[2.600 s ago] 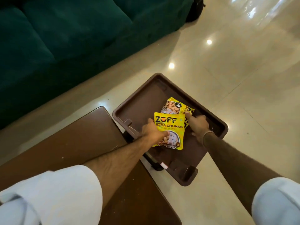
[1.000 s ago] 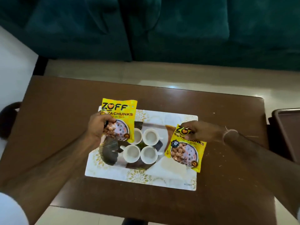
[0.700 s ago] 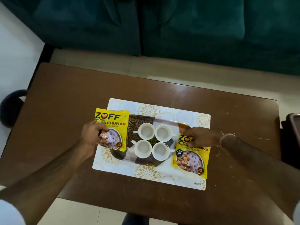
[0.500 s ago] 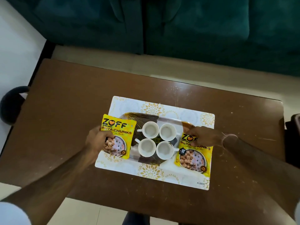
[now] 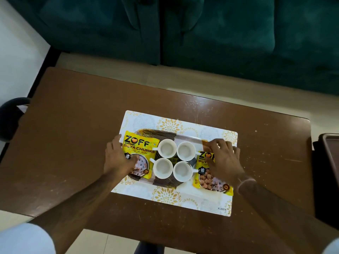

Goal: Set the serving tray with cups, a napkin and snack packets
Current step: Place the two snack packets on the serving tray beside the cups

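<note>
A patterned serving tray (image 5: 160,134) lies on a white and gold placemat (image 5: 207,202). Several white cups (image 5: 166,149) stand in a tight square at its middle, with a dark flat item partly hidden under them. A yellow snack packet (image 5: 140,146) lies on the tray's left end. My left hand (image 5: 118,158) holds its left edge with the thumb across its face. A second yellow packet (image 5: 209,179) lies at the tray's right end, reaching onto the placemat. My right hand (image 5: 224,159) rests on its upper half with fingers spread.
The placemat sits on a brown wooden table (image 5: 69,143). A dark green sofa (image 5: 220,33) runs along the far side beyond a strip of floor. A brown plastic tray (image 5: 330,145) shows at the right edge. A dark rounded object (image 5: 11,116) is at the table's left.
Both packets came from the brown tray over to the table. They have been lowered from the air onto the two ends of the serving tray. My right fingers have spread.
</note>
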Available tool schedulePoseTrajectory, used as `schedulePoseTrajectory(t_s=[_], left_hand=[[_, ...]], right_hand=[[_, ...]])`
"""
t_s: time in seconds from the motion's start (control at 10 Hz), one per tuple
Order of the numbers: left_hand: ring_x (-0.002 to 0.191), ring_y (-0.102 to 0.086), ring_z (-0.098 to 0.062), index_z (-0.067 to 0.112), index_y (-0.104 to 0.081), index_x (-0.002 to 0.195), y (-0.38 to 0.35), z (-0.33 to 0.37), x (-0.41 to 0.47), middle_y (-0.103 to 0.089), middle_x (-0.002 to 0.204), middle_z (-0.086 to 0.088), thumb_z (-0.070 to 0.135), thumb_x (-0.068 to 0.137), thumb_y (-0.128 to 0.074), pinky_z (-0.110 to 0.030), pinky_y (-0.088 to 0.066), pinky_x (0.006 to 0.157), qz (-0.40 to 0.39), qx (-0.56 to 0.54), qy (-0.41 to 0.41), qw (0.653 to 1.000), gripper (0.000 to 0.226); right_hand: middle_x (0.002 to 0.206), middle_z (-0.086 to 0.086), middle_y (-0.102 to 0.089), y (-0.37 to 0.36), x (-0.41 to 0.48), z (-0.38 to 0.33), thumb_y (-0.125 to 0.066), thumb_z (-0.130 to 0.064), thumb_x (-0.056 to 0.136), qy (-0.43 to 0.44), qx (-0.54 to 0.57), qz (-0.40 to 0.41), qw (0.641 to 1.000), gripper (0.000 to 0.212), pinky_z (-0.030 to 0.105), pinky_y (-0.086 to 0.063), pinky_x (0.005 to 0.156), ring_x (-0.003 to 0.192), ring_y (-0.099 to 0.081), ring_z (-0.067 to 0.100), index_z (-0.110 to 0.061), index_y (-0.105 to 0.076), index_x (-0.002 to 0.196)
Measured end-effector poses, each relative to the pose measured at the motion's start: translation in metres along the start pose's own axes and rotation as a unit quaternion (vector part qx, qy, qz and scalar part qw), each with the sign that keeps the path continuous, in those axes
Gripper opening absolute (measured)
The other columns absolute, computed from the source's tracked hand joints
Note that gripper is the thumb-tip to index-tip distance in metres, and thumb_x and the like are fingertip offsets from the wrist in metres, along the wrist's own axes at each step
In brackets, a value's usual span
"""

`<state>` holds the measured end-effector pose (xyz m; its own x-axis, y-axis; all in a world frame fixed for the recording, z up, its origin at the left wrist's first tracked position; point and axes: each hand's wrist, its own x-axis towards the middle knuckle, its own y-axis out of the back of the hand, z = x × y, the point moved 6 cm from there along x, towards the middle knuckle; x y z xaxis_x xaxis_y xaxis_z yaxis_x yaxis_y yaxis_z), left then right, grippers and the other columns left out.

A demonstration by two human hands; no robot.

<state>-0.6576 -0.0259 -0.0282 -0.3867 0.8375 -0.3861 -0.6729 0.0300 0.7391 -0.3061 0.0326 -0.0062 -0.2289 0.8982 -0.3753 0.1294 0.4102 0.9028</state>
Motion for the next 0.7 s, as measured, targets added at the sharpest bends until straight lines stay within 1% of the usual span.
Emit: schedulePoseTrajectory(t_s=[0.1,0.2,0.3,0.4,0.5,0.6,0.7], left_hand=[[0.135,-0.031,-0.038,0.025,-0.024,0.153,0.001,0.014,-0.007,-0.027,0.154,-0.014,0.026,0.077,-0.075,-0.054,-0.037,0.103,0.026,0.126,-0.116,0.985,0.092],[0.149,-0.012,-0.038,0.030,-0.015,0.157,-0.012,0.020,-0.013,-0.007,0.166,-0.008,0.033,0.086,-0.059,-0.057,-0.028,0.111,-0.019,0.239,-0.208,0.948,0.083],[0.152,0.004,-0.038,0.025,-0.013,0.158,-0.029,0.012,-0.014,0.002,0.167,-0.007,0.042,0.092,-0.037,-0.060,-0.020,0.116,-0.071,0.319,-0.229,0.917,0.073],[0.151,0.010,-0.038,0.023,-0.009,0.158,-0.035,0.008,-0.011,0.004,0.167,-0.009,0.049,0.091,-0.022,-0.060,-0.010,0.117,-0.074,0.353,-0.226,0.905,0.074],[0.151,0.011,-0.038,0.023,-0.008,0.158,-0.037,0.010,-0.012,0.004,0.166,-0.010,0.052,0.089,-0.018,-0.061,-0.006,0.116,-0.092,0.364,-0.228,0.898,0.076],[0.150,0.018,-0.034,0.024,-0.005,0.158,-0.027,0.016,-0.009,0.013,0.166,-0.007,0.051,0.091,-0.026,-0.059,-0.004,0.119,-0.109,0.346,-0.198,0.911,0.076],[0.151,0.018,-0.033,0.025,-0.006,0.158,-0.011,0.050,-0.002,0.012,0.166,-0.006,0.051,0.095,-0.037,-0.056,-0.004,0.120,-0.100,0.309,-0.185,0.927,0.075]], right_hand=[[0.159,0.002,-0.029,-0.017,-0.035,-0.011,-0.047,-0.034,0.095,-0.004,-0.009,0.038,0.999,0.053,0.054,-0.020,0.116,0.146,-0.027,0.026,-0.026,-0.037,0.146],[0.167,0.005,-0.013,-0.039,-0.062,-0.018,-0.029,-0.039,0.101,-0.012,-0.043,0.035,0.998,0.057,0.054,-0.012,0.122,0.155,-0.009,0.025,-0.024,-0.023,0.156],[0.167,0.003,-0.013,-0.053,-0.065,-0.018,-0.022,-0.042,0.102,-0.019,-0.064,0.016,0.998,0.058,0.055,-0.012,0.122,0.155,-0.009,0.024,-0.023,-0.025,0.157],[0.166,0.002,-0.017,-0.058,-0.059,-0.016,-0.021,-0.043,0.102,-0.029,-0.076,0.000,0.997,0.058,0.055,-0.011,0.121,0.154,-0.013,0.024,-0.023,-0.027,0.156],[0.167,-0.001,-0.013,-0.058,-0.059,-0.017,-0.018,-0.046,0.102,-0.036,-0.067,-0.033,0.997,0.059,0.055,-0.004,0.122,0.154,-0.009,0.022,-0.025,-0.023,0.157],[0.166,-0.006,0.011,-0.044,-0.057,-0.020,-0.009,-0.050,0.101,-0.063,-0.024,-0.049,0.997,0.062,0.050,0.007,0.121,0.155,0.006,0.017,-0.029,-0.005,0.159],[0.165,-0.006,0.020,-0.011,-0.042,-0.036,-0.009,-0.049,0.102,-0.057,0.051,-0.028,0.997,0.062,0.044,0.004,0.122,0.155,0.007,0.016,-0.028,0.005,0.158]])
